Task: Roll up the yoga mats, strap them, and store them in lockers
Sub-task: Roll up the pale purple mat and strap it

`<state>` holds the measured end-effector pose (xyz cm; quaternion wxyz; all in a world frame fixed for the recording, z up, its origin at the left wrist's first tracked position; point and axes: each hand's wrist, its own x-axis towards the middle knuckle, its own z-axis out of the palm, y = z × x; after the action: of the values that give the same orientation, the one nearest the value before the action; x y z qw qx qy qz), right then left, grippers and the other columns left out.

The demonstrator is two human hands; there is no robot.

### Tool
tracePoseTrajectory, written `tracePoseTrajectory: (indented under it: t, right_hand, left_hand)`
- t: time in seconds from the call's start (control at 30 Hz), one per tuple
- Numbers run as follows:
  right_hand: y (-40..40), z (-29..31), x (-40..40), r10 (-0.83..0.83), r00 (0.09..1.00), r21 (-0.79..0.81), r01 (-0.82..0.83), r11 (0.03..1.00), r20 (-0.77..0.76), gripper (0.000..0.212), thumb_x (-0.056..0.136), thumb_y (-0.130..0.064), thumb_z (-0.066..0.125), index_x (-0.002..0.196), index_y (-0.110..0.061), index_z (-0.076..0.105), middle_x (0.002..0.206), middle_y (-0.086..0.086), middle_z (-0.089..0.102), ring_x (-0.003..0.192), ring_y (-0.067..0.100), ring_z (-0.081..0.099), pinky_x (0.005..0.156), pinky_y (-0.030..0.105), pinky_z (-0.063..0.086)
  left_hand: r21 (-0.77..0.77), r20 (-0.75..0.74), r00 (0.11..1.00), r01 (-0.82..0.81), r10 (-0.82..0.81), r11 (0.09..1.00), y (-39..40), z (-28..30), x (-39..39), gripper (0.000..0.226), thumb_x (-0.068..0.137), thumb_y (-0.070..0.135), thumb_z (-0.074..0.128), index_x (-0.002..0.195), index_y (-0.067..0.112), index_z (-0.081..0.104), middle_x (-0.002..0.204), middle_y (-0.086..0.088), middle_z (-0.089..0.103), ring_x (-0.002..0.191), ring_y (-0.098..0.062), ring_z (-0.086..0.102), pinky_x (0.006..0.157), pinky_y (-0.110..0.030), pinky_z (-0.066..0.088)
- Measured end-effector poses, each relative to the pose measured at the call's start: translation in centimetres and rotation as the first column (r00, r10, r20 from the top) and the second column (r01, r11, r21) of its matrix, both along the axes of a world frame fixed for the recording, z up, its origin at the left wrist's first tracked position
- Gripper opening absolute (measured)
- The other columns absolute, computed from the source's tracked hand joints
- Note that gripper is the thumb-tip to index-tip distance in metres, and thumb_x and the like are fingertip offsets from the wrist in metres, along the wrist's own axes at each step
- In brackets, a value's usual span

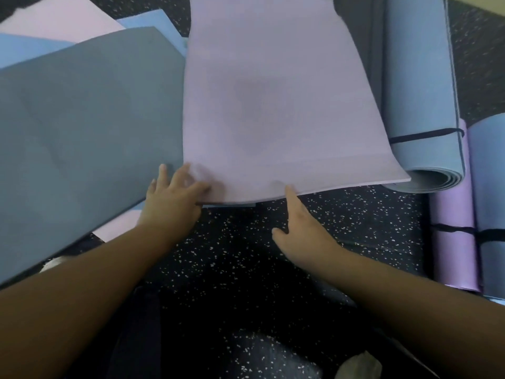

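Note:
A lilac yoga mat [273,99] lies unrolled on the speckled floor, its near edge slightly lifted. My left hand [172,198] rests on the mat's near left corner, fingers spread, thumb at the edge. My right hand [297,222] is at the near edge, index finger touching it from below, the other fingers relaxed. A grey-blue mat [82,127] lies flat on the left. On the right a light blue rolled mat [420,105] is bound with a dark strap [426,135].
More rolled, strapped mats stand at the right edge: a purple one [453,214] and a blue one [489,201]. Flat pink [60,20] and blue [27,50] mats lie at the back left. Black speckled floor [246,255] spreads in front of me.

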<state>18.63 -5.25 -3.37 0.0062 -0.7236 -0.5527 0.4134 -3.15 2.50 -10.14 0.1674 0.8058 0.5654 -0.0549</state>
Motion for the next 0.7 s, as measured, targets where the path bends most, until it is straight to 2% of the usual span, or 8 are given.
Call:
tracePoseTrajectory:
  t: [0.07, 0.23, 0.33, 0.4, 0.47, 0.53, 0.6, 0.7]
  right_hand:
    - [0.2, -0.1, 0.1, 0.002, 1.000, -0.009, -0.002, 1.000, 0.011, 0.082, 0.094, -0.020, 0.050, 0.152, -0.024, -0.008, 0.160, -0.004, 0.009, 0.123, 0.023, 0.049, 0.093, 0.032, 0.042]
    - [0.3, -0.4, 0.5, -0.049, 0.999, 0.085, 0.049, 0.995, 0.002, 0.073, 0.092, -0.016, 0.051, 0.151, -0.026, 0.009, 0.146, 0.007, 0.041, 0.125, 0.025, 0.048, 0.102, 0.042, 0.041]
    - [0.2, -0.3, 0.8, -0.051, 0.998, 0.143, 0.044, 0.989, 0.045, 0.067, 0.091, -0.015, 0.049, 0.149, -0.027, 0.018, 0.141, 0.002, 0.048, 0.115, 0.022, 0.055, 0.097, 0.037, 0.043]
    - [0.4, -0.1, 0.9, -0.027, 0.998, 0.171, 0.017, 0.985, 0.053, 0.063, 0.092, -0.014, 0.048, 0.148, -0.029, 0.021, 0.142, -0.008, 0.047, 0.119, 0.016, 0.053, 0.098, 0.033, 0.041]
    - [0.5, 0.1, 1.0, -0.005, 0.999, 0.165, -0.003, 0.986, 0.049, 0.062, 0.093, -0.013, 0.047, 0.148, -0.028, 0.020, 0.145, -0.015, 0.043, 0.124, 0.014, 0.049, 0.099, 0.031, 0.039]
    - [0.5, 0.2, 0.9, 0.035, 0.998, 0.128, -0.040, 0.991, 0.044, 0.065, 0.093, -0.013, 0.048, 0.149, -0.027, 0.018, 0.148, -0.012, 0.041, 0.118, 0.015, 0.052, 0.097, 0.032, 0.040]
    - [0.5, -0.1, 0.7, 0.094, 0.994, 0.066, -0.098, 0.993, 0.051, 0.066, 0.092, -0.014, 0.048, 0.149, -0.027, 0.016, 0.148, -0.009, 0.041, 0.097, 0.014, 0.054, 0.092, 0.030, 0.041]
    - [0.5, -1.0, 0.8, 0.176, 0.980, -0.049, -0.172, 0.984, 0.087, 0.054, 0.092, -0.018, 0.048, 0.143, -0.021, 0.030, 0.139, 0.000, 0.050, 0.096, 0.019, 0.056, 0.093, 0.033, 0.044]
  left_hand:
    - [0.045, -0.028, 0.998, 0.065, -0.063, 0.997, -0.1, 0.3, 1.0, 0.057, 0.090, 0.019, 0.055, 0.143, 0.027, 0.038, 0.158, -0.009, 0.013, 0.145, -0.040, 0.001, 0.115, -0.055, 0.010]
    - [0.183, 0.073, 0.960, 0.253, -0.269, 0.950, 0.2, 1.1, 4.4, 0.051, 0.083, 0.004, 0.061, 0.131, 0.018, 0.054, 0.151, -0.010, 0.037, 0.141, -0.032, 0.030, 0.111, -0.055, 0.022]
    - [0.344, 0.201, 0.921, 0.254, -0.335, 0.904, 1.2, 1.3, 5.2, 0.052, 0.061, -0.015, 0.067, 0.105, 0.014, 0.070, 0.118, -0.013, 0.065, 0.105, -0.034, 0.063, 0.097, -0.049, 0.041]
    - [0.455, 0.251, 0.895, 0.228, -0.369, 0.861, 2.0, 2.1, 5.3, 0.050, 0.057, -0.017, 0.062, 0.096, 0.013, 0.073, 0.099, -0.008, 0.070, 0.085, -0.030, 0.066, 0.091, -0.037, 0.039]
    - [0.540, 0.267, 0.863, 0.235, -0.429, 0.808, 2.3, 3.1, 5.6, 0.045, 0.063, -0.011, 0.048, 0.091, 0.012, 0.074, 0.091, -0.005, 0.070, 0.078, -0.028, 0.064, 0.086, -0.034, 0.033]
    - [0.525, 0.247, 0.858, 0.272, -0.450, 0.807, 2.2, 3.6, 5.7, 0.045, 0.064, -0.004, 0.039, 0.088, 0.012, 0.074, 0.087, -0.004, 0.069, 0.074, -0.028, 0.062, 0.081, -0.033, 0.032]
    - [0.490, 0.199, 0.869, 0.312, -0.453, 0.814, 1.6, 3.4, 5.3, 0.044, 0.066, -0.001, 0.037, 0.086, 0.013, 0.073, 0.084, -0.004, 0.068, 0.073, -0.028, 0.061, 0.076, -0.034, 0.031]
    - [0.247, 0.080, 0.917, 0.361, -0.390, 0.899, 0.0, 2.8, 4.8, 0.042, 0.076, -0.002, 0.045, 0.104, 0.019, 0.068, 0.104, -0.002, 0.064, 0.096, -0.028, 0.058, 0.081, -0.033, 0.033]
